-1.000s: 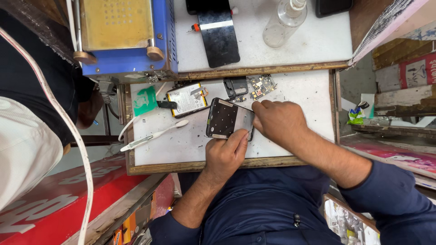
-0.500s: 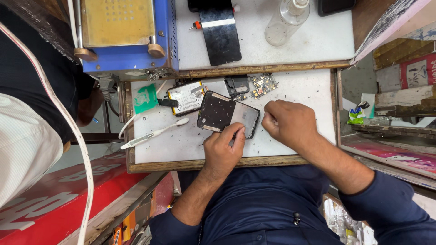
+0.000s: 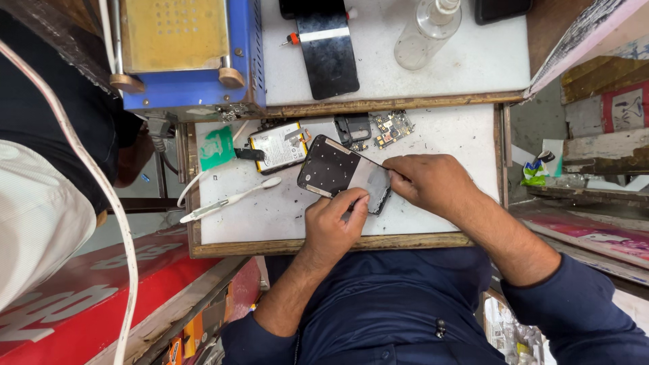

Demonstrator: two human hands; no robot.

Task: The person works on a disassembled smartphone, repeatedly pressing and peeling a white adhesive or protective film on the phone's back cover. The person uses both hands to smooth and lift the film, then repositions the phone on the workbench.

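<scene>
Head view: your left hand (image 3: 332, 226) pinches near edge of opened phone frame (image 3: 343, 173), fingers closed on it. Your right hand (image 3: 433, 184) grips frame's right end, fingertips closed over edge. Frame lies tilted on white work tray (image 3: 466, 132), mid-tray. Phone battery (image 3: 278, 145) just left of frame. Small circuit board (image 3: 392, 126) beyond frame, apart. White toothbrush (image 3: 230, 200) lies left, well apart. Clear bottle (image 3: 427, 35) on upper shelf.

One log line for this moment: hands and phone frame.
left hand: on phone frame near edge | right hand: gripping frame's right end | battery: loose, left of frame
</scene>
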